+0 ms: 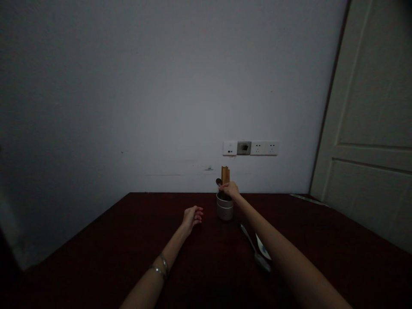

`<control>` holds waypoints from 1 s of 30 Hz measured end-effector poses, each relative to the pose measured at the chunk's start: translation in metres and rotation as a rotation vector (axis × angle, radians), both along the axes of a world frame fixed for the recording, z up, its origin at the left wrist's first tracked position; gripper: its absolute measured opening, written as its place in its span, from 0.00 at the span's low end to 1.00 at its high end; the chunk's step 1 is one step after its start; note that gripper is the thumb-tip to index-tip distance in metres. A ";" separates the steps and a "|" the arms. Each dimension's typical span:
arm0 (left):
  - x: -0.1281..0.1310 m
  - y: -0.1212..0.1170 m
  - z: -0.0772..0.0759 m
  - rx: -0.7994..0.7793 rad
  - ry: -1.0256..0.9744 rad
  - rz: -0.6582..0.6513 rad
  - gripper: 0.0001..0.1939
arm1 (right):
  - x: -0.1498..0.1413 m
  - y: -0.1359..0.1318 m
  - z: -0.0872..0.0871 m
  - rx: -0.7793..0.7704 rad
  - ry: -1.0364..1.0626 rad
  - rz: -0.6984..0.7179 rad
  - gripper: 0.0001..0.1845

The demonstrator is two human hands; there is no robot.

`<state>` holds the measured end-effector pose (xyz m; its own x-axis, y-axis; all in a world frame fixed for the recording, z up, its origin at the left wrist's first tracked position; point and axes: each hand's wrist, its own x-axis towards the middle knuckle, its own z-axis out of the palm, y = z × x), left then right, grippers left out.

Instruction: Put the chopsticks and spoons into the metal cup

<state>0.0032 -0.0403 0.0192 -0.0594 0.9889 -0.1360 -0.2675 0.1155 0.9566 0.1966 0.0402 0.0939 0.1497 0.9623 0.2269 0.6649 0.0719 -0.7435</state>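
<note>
A grey metal utensil holder (225, 211) stands upright on the dark red table. Several wooden chopsticks (224, 173) rise from it, and a dark spoon (219, 182) sits bowl-up at its left side. Above the rim, my right hand (230, 189) is closed, its fingertips pinched at the spoon's handle just below the bowl. My left hand (192, 216) is by the table surface, left of the holder and apart from it. Its fingers are loosely curled and spaced, with nothing in them.
Under my right forearm lie a metal spoon (262, 262) and a white spoon with a blue pattern (263, 248), partly hidden by the arm. Behind the table (122, 240) is a wall with sockets (264, 148). A pale door (370, 128) stands at right.
</note>
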 end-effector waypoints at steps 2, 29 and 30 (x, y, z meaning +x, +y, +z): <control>0.000 0.000 0.000 0.003 0.010 0.001 0.10 | -0.001 -0.002 0.001 0.001 -0.016 -0.006 0.09; 0.003 0.003 -0.004 0.020 0.062 -0.002 0.09 | 0.005 -0.017 0.001 0.099 -0.097 0.008 0.06; 0.002 0.003 -0.004 0.022 0.064 -0.002 0.09 | 0.006 -0.017 0.001 0.103 -0.097 0.014 0.06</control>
<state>0.0057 -0.0370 0.0147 -0.0652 0.9917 -0.1107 -0.2058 0.0952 0.9739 0.2026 0.0232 0.0950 0.1088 0.9351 0.3372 0.7316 0.1544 -0.6641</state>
